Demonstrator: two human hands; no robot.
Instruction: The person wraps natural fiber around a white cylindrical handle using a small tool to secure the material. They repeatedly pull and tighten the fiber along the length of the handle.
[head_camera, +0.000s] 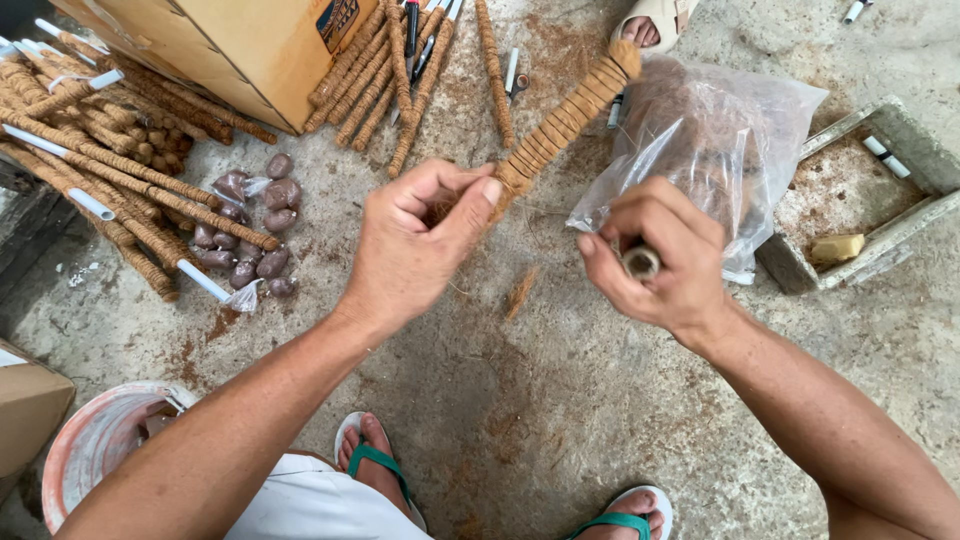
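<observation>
My left hand grips the near end of a stick wrapped in brown coir and bound with twine; the stick points up and away to the right. My right hand is closed around a small spool of twine, its end facing the camera. A thin strand of twine runs between the stick and the spool. Both hands hover above a dusty concrete floor.
A clear plastic bag of coir fibre lies behind my right hand. Several finished coir sticks are piled at left and by a cardboard box. A concrete tray, a pale bucket, small brown lumps and another person's foot are around.
</observation>
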